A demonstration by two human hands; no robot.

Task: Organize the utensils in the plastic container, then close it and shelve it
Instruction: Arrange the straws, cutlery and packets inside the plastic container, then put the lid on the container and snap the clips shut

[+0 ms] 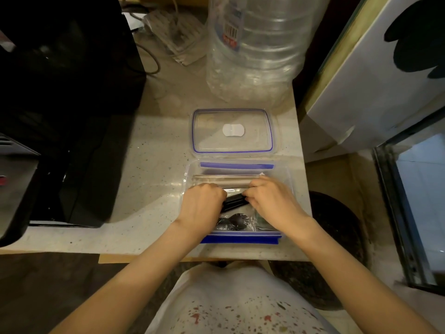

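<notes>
A clear plastic container (240,166) with blue clips stands open on the counter in front of me. Both hands are inside it. My left hand (203,203) and my right hand (269,197) each grip an end of a bundle of black utensils (234,201). A wrapped black spork (234,220) lies in the container nearer to me. Pale wrapped sticks (224,180) lie along its far side. The container's clear lid (232,131), blue-rimmed with a white patch in the middle, lies flat on the counter just beyond it.
A big clear water jug (257,44) stands behind the lid. A black appliance (65,104) fills the counter's left side. A power strip and cables (173,32) lie at the back. A white panel (375,92) stands to the right, past the counter edge (304,153).
</notes>
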